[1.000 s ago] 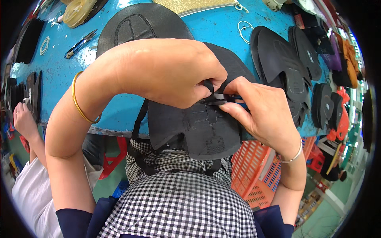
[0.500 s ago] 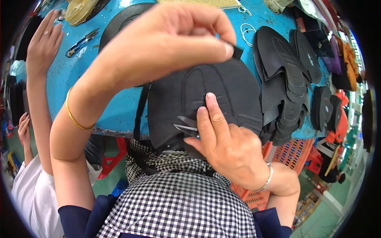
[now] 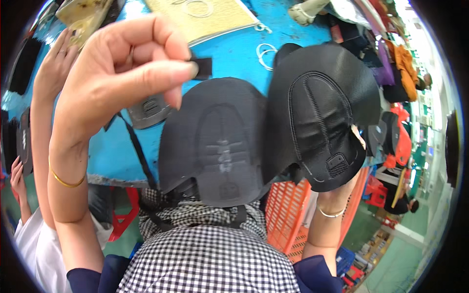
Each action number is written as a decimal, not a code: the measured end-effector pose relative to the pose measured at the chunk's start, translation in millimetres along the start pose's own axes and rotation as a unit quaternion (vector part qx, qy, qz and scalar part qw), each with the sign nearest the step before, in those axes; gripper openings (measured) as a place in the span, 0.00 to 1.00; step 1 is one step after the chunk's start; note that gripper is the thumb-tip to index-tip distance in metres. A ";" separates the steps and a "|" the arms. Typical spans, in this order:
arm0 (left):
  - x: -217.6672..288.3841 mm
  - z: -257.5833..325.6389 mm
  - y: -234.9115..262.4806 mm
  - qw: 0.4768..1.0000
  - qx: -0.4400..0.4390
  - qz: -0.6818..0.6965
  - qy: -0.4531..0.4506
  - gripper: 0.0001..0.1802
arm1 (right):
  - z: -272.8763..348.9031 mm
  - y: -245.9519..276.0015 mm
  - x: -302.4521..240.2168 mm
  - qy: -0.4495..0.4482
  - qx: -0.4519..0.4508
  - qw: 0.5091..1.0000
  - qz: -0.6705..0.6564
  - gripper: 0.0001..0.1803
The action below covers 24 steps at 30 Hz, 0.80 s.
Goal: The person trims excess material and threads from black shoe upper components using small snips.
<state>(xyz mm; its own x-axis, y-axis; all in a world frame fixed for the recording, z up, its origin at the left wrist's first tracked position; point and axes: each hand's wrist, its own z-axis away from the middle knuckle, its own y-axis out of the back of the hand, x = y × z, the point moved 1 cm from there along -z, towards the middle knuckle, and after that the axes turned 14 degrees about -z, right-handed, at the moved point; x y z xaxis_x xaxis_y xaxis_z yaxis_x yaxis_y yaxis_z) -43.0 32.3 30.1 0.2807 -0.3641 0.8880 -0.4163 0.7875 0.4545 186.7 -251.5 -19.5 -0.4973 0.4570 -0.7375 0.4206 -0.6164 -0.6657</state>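
Your left grip, upper left of the frame, pinches a short black strip between thumb and fingers. Right of centre, your right grip is mostly hidden behind a glossy stitched panel; its closure cannot be told. A matte black panel overhangs the blue worktop, centre.

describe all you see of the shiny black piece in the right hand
The shiny black piece looks leathery, with a broad rounded upper end and a narrower lower flap. Stitched-looking lines form an arch with another line down inside it, above a small textured patch. It is curved and tilted, right of the matte black piece; whether they touch is unclear. The right hand holds it from behind, mostly hidden.
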 end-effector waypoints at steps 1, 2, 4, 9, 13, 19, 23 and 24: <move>-4.8 -1.5 -3.1 1.000 -0.008 0.019 -0.013 0.11 | -1.3 4.4 -4.4 0.005 0.030 1.000 0.001 0.18; -7.9 -3.6 -7.8 0.999 -0.016 0.037 -0.024 0.11 | -2.5 12.3 -9.3 0.011 0.030 0.999 0.005 0.18; -8.0 -6.4 -10.2 0.997 -0.023 0.075 -0.011 0.11 | -3.4 25.9 -17.1 -0.013 -0.039 0.995 -0.092 0.18; -13.7 -21.0 -21.1 0.992 -0.093 0.020 -0.082 0.08 | -19.2 86.4 -52.4 0.026 0.087 0.996 0.015 0.17; -13.4 -27.1 -34.6 0.978 -0.173 -0.049 -0.108 0.07 | -24.0 96.5 -72.9 0.078 0.153 0.979 0.112 0.12; -7.5 -27.9 -45.8 0.974 -0.196 -0.032 -0.110 0.07 | -16.6 72.0 -53.2 0.032 0.162 0.944 0.286 0.09; -8.2 -22.1 -50.8 0.976 -0.206 -0.015 -0.067 0.07 | -2.1 65.2 -36.0 0.149 0.132 0.905 0.377 0.14; -9.2 -20.2 -52.1 0.978 -0.203 -0.015 -0.053 0.07 | 3.7 71.4 -29.7 0.205 0.105 0.886 0.403 0.15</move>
<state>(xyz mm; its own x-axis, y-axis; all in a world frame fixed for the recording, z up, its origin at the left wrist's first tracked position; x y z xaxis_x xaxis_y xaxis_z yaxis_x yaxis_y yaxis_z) -6.5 4.6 -3.2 0.1881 -0.4224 0.8867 -0.0254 0.9004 0.4343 228.7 -311.5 -44.6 0.2344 -0.0179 -0.9720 0.3415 -0.9346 0.0996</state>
